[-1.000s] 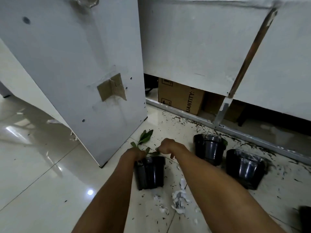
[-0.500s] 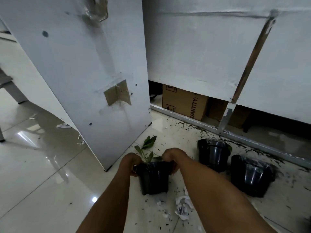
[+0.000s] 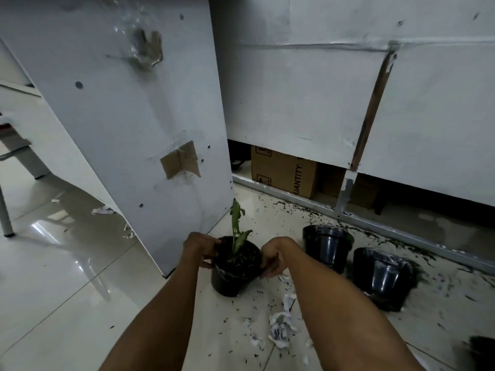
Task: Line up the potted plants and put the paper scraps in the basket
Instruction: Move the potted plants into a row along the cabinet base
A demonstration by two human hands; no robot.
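Note:
A black potted plant with a thin green stem and soil stands upright on the tiled floor, just in front of me. My left hand grips its left rim and my right hand grips its right rim. Two more black pots stand to the right: one near the metal rail, another further right, both wrapped in shiny plastic. Crumpled white paper scraps lie on the floor between my forearms. No basket is in view.
A white board leans on the left, its bottom corner close to the held pot. A white panel wall runs behind, with cardboard boxes under it. Soil crumbs litter the floor. A dark object shows at the lower right edge.
The pot was lying tipped with its plant toward the board; both hands have taken its rim and stood it upright. The view has tilted up slightly.

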